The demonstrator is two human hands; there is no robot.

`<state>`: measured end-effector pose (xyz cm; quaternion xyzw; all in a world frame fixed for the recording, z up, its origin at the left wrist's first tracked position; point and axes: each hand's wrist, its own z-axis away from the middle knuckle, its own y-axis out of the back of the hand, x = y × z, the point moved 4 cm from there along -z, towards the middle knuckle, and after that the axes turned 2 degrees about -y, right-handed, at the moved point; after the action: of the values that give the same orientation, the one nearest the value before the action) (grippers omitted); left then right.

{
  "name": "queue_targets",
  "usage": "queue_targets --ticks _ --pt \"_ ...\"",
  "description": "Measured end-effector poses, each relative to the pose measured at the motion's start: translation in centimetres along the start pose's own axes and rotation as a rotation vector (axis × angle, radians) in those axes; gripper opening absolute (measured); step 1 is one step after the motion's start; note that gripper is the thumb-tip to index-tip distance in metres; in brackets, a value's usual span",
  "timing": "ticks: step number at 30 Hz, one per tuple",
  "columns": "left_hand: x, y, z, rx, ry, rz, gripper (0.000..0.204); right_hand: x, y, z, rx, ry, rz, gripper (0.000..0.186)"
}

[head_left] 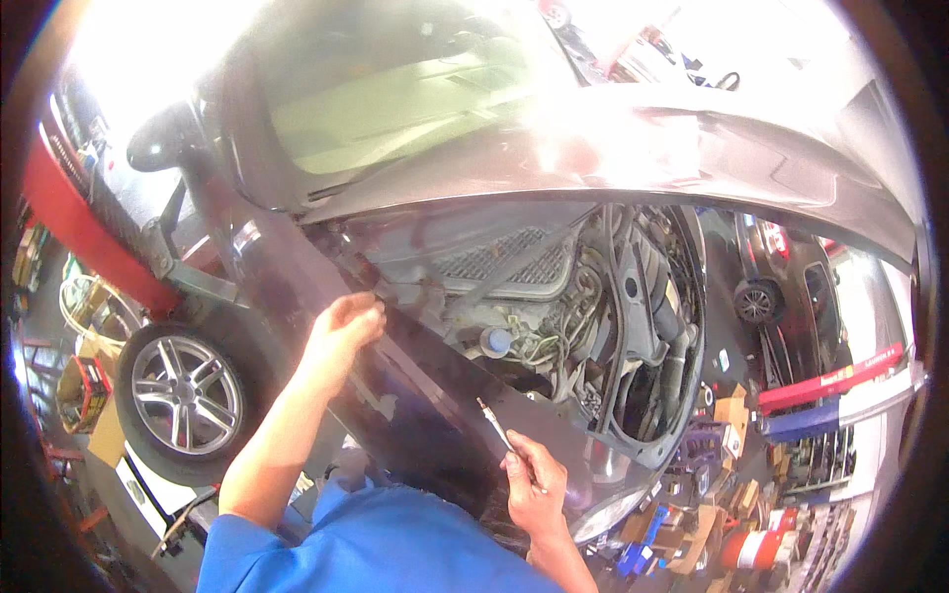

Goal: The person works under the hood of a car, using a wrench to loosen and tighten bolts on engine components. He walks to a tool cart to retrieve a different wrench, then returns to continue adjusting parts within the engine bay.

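My right hand [535, 486] is closed round a slim silver rod-like tool [494, 423] with a brass-coloured tip. The tool slants up and left over the dark fender [425, 395]. My left hand [351, 320] is at the inner edge of that fender, by the rear corner of the engine bay, its fingers curled. Whatever those fingers may hold is hidden. A pale blue round cap [495, 343] sits in the engine bay between and beyond my hands. Above the bay the hood [613, 148] stands raised.
A wheel [188, 392] with silver spokes is at my left, near a red lift post [89, 222]. Cardboard boxes [732, 410] and a red-and-white drum [759, 549] crowd the floor at the right. Another car [791, 287] stands beyond a red lift arm [832, 381].
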<state>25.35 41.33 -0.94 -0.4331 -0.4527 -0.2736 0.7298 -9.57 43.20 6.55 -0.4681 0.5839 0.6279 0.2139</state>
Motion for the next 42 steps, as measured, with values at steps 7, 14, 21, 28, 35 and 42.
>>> queue_targets --ticks 7,14,21,28,35,42 --pt "-1.4 -1.9 -10.6 0.200 0.161 0.215 0.048 -0.8 -1.0 0.8 0.115 -0.081 0.064 0.028" --pt "-3.8 -2.8 -13.0 0.397 -0.013 0.090 0.044 -0.3 -0.8 1.5 0.237 -0.198 -0.039 0.027" --pt "-3.0 -3.2 -13.2 0.287 0.010 0.156 0.041 0.3 -1.2 0.7 0.229 -0.250 -0.122 0.028" --pt "-4.0 -4.6 -11.7 0.042 0.037 -0.432 0.058 0.3 -1.5 -0.5 0.192 -0.217 -0.104 0.028" --pt "-3.2 -5.3 -14.5 -0.302 -0.137 -0.902 0.046 0.6 -0.6 -0.6 0.185 -0.271 -0.131 0.028" --pt "-3.5 -6.8 -14.0 -0.382 -0.359 -1.493 0.037 1.3 -0.4 -0.3 0.215 -0.272 -0.102 0.028"
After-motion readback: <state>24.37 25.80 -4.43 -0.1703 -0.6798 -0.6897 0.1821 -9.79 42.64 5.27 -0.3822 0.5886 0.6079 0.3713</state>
